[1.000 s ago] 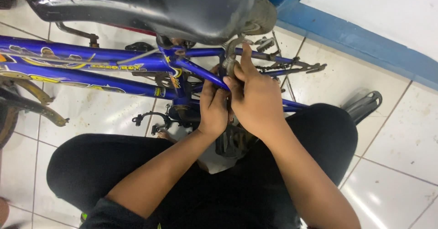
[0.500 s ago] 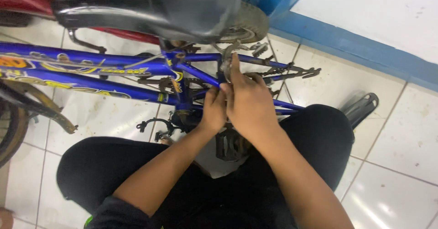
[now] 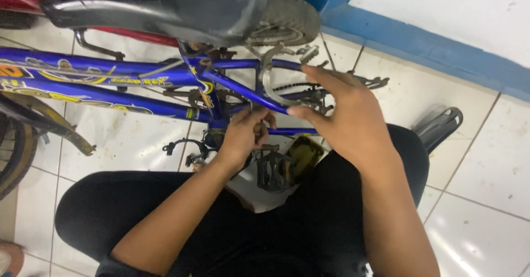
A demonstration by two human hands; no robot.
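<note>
A blue bicycle frame with yellow markings lies across the white tiled floor in front of me, under a black saddle. My left hand is curled around a small part low on the frame, near the crank; what it pinches is hidden. My right hand hovers with fingers spread over the rear stays and a curved metal brake arm, fingertips close to the frame. A black pedal sits just below my hands, above my lap.
A rear tyre rests against a blue wall base. A second black pedal lies on the tiles at right. A yellow-rimmed wheel stands at far left. My black-trousered legs fill the foreground.
My right hand has lifted off the left hand and opened, moving right over the rear stays. The left hand stays low on the frame. The view has shifted slightly.
</note>
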